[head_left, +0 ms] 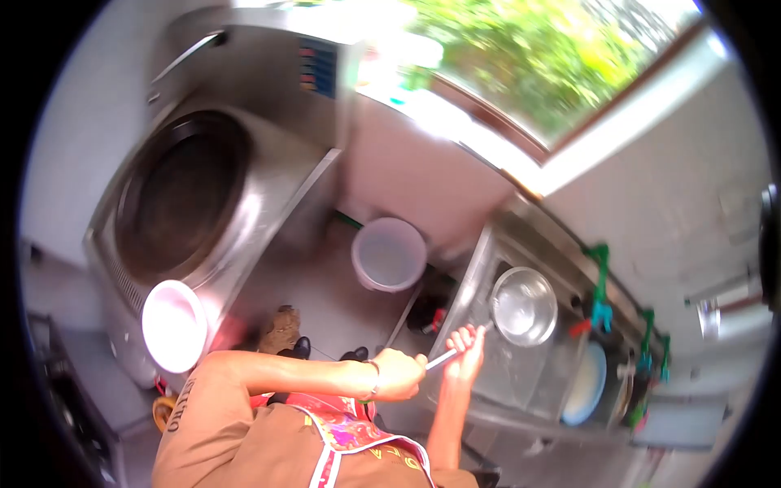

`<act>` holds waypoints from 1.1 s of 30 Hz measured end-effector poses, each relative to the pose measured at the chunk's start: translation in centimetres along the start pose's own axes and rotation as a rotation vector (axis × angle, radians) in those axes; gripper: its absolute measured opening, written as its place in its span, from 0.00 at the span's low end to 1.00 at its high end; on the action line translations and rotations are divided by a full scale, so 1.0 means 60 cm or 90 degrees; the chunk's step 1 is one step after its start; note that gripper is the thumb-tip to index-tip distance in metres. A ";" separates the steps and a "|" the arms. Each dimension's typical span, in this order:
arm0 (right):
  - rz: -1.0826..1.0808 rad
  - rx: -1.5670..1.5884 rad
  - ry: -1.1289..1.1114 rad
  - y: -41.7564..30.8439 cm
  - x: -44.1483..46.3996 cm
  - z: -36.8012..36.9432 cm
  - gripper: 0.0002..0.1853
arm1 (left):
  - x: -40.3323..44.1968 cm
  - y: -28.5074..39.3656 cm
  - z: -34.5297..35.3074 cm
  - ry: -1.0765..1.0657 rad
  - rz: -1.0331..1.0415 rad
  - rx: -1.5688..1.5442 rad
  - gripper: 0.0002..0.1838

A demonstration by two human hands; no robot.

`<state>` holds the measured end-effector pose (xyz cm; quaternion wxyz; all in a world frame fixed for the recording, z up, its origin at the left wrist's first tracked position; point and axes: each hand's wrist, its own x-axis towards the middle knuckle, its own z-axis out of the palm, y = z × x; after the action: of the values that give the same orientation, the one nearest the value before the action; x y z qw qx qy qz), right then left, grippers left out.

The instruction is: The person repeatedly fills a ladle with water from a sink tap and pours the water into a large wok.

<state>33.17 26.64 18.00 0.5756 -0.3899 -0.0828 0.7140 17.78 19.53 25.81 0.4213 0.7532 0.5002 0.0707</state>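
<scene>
A large metal ladle (525, 307) with a wide round bowl and a long, straight handle is held in both hands. My left hand (399, 375) is closed round the handle's near end, and a band circles that wrist. Farther up, close to the bowl, my right hand (464, 351) has its fingers curled about the handle. The ladle's bowl hangs over the stainless steel sink (521, 374) on the right; its contents cannot be made out. Motion blur softens some details.
A big wok (183, 195) is set in the steel stove (281, 175) at left, with a white basin (175, 325) at its near edge. A pale bucket (389, 254) stands on the floor. Green taps (600, 281) line the sink wall, near a blue-rimmed basin (600, 370).
</scene>
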 end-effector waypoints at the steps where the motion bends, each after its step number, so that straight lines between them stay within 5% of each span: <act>1: 0.028 0.000 -0.038 0.019 0.002 0.014 0.14 | -0.023 -0.014 -0.005 0.024 -0.007 -0.014 0.13; 13: 0.299 -0.151 -0.318 0.331 -0.068 0.293 0.13 | -0.316 -0.157 -0.052 0.395 -0.227 -0.054 0.10; 23: 0.495 -0.310 -0.477 0.588 -0.124 0.424 0.13 | -0.473 -0.257 -0.064 0.567 -0.470 -0.074 0.12; 30: 0.532 -0.408 -0.494 0.671 -0.120 0.439 0.13 | -0.508 -0.327 -0.048 0.615 -0.483 -0.241 0.15; 33: 0.511 -0.468 -0.505 0.677 -0.116 0.444 0.12 | -0.511 -0.341 -0.042 0.625 -0.380 -0.569 0.13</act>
<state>-14.77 16.12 16.36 0.0213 -0.2690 -0.3744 0.8871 -12.77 -0.98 22.64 0.4174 0.2217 0.7391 0.4799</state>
